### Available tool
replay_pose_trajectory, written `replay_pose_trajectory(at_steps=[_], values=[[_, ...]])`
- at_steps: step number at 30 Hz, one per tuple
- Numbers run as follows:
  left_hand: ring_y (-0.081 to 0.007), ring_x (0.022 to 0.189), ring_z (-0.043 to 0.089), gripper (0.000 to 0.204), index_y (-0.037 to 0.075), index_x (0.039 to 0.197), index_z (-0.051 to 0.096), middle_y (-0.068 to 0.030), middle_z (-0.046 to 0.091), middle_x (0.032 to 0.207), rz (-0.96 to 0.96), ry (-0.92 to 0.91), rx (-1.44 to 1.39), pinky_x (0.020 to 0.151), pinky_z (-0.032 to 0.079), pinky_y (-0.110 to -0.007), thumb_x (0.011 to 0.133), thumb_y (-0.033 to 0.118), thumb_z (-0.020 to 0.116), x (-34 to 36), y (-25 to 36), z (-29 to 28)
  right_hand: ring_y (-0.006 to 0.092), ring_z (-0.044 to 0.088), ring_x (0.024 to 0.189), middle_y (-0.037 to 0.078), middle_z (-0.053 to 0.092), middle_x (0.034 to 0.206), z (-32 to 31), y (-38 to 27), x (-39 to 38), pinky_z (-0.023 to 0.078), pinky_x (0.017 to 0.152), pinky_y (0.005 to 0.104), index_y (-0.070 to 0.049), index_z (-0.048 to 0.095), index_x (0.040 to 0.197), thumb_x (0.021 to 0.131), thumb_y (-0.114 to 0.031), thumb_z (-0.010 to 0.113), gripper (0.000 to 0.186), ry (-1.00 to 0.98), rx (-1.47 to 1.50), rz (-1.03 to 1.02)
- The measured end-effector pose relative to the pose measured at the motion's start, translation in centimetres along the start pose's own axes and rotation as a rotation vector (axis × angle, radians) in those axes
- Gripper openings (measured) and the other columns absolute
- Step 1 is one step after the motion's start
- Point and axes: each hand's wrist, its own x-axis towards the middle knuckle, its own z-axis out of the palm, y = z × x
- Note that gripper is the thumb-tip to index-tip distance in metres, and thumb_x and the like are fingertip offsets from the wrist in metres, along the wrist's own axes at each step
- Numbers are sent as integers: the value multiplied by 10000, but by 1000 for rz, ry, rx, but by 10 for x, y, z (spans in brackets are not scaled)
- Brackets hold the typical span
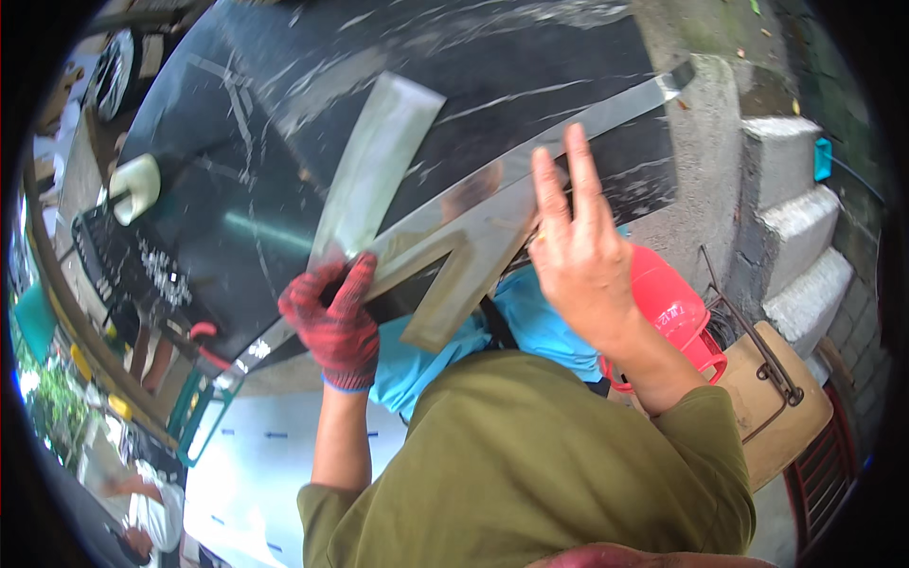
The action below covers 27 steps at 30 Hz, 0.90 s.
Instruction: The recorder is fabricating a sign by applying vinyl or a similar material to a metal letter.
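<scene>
Gloved left hand [336, 317], bare right hand [578, 251], three metal strips [374, 175], one black slab [284, 123]

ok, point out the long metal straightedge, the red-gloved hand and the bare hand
long metal straightedge [606, 114], head view, bare upper stretch of the blade
red-gloved left hand [336, 317], head view, back of the glove
bare right hand [579, 260], head view, back of the hand

Gloved left hand [336, 322] hides the metal strips' [436, 256] joint
</scene>
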Motion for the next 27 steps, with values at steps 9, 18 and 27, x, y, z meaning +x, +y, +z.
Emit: replay_pose_trajectory(at_steps=[9, 18, 27], values=[[-246, 923, 628, 442, 257, 1091, 825, -27, 652, 1031, 35, 106, -91, 812, 481, -412, 730, 2, 802, 4, -2, 7, 352, 715, 1102, 176, 373, 1670, -4, -5, 1, 639, 754, 378, -117, 456, 1601, 800, 51, 629, 836, -50, -12, 41], [-241, 790, 665, 352, 217, 1071, 831, -45, 676, 930, 51, 120, -202, 674, 520, -387, 767, 38, 829, 11, -1, 2, 352, 732, 1049, 203, 363, 1664, -7, -7, -1, 651, 717, 376, -74, 465, 1583, 788, 17, 682, 830, -87, -27, 45], [-294, 913, 656, 400, 218, 1109, 839, -106, 684, 1010, 23, 100, -174, 774, 532, -405, 770, 17, 772, 5, -4, 7, 297, 739, 998, 201, 372, 1662, -5, -6, 0, 642, 682, 366, -85, 483, 1570, 774, -23, 722, 833, -60, -42, 24]])
